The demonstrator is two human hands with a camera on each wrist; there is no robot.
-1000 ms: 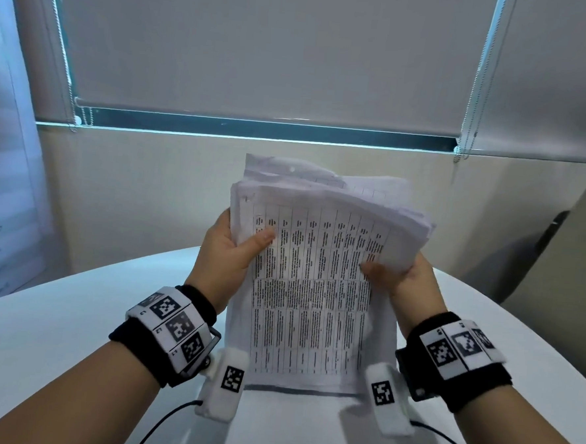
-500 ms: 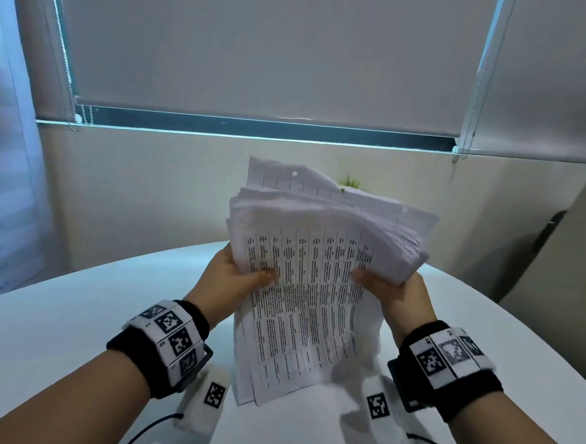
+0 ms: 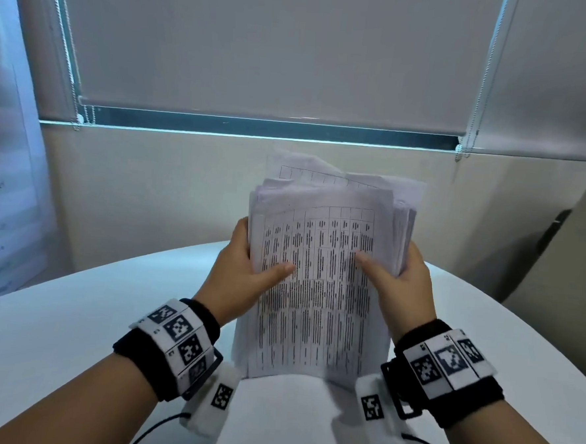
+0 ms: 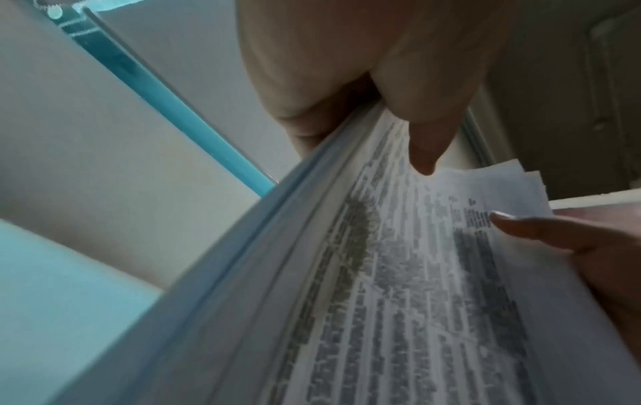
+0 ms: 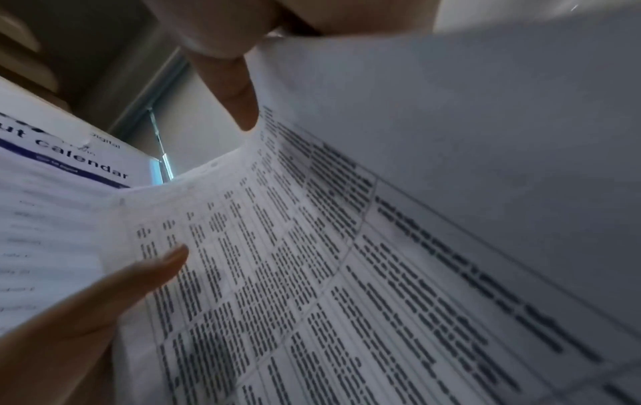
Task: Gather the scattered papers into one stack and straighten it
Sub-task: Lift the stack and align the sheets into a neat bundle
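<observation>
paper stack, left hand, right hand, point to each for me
paper stack (image 3: 314, 291), head view, middle of the printed front sheet
left hand (image 3: 237, 273), head view, back of the hand
right hand (image 3: 405, 290), head view, back of the hand

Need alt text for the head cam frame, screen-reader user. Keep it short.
Two hands hold a thick stack of printed papers upright on a white round table, the left hand and right hand gripping its side edges with thumbs on the front sheet. The top edges are uneven. Behind is a window with a lowered roller blind.
</observation>
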